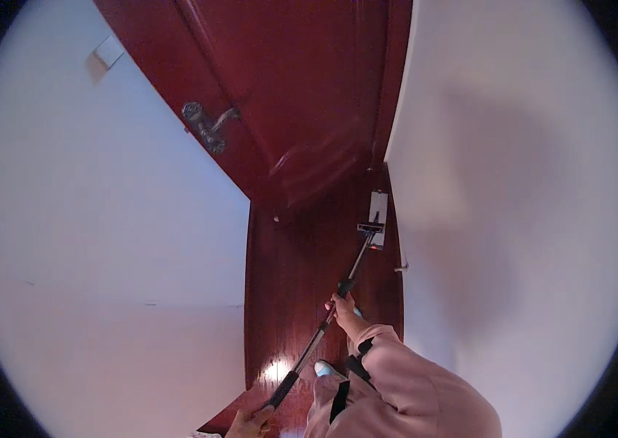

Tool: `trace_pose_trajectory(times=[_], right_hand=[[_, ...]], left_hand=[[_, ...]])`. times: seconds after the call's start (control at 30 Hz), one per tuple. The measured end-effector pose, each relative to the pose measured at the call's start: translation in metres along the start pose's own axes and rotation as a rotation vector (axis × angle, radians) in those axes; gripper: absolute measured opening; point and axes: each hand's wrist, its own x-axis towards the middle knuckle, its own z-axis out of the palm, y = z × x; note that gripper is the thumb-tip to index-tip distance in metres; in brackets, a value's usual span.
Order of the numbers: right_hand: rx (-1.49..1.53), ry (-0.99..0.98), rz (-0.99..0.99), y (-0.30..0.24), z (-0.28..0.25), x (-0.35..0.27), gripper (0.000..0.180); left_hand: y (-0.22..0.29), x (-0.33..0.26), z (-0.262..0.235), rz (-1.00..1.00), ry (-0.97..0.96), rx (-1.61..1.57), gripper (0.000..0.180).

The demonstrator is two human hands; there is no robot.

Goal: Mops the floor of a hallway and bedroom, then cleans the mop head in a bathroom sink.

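Observation:
A flat mop [315, 337] runs slantwise across the view, its grey pole rising from the lower left toward the upper right. My left hand [250, 423], partly cut off by the lower edge, is closed round the black grip at the near end. Farther up, my right hand [342, 306] wraps round the pole just below a dark collar. The pale rectangular mop head [377, 201] lies on the dark red wooden floor [287, 270], close beside the right wall and near the foot of the door.
Ahead stands a dark red door [294, 80] with an ornate metal handle [210, 128]. White walls flank the narrow floor on the left [105, 219] and right [542, 292]. A small doorstop [401, 269] juts from the right wall's base. My shoe [326, 369] shows below.

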Motion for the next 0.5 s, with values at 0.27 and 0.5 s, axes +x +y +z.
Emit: trace_pose_trajectory(times=[0.27,0.5], right_hand=[[-0.055,0.012,-0.118,0.0,0.02,0.038,0.033],[-0.023,0.025,-0.104,0.008,-0.013,0.072,0.034]], left_hand=[[-0.009,0.077,-0.033,0.013,-0.011,0.008,0.014],[-0.043,0.094,-0.026,-0.179,-0.011,-0.427,0.014]])
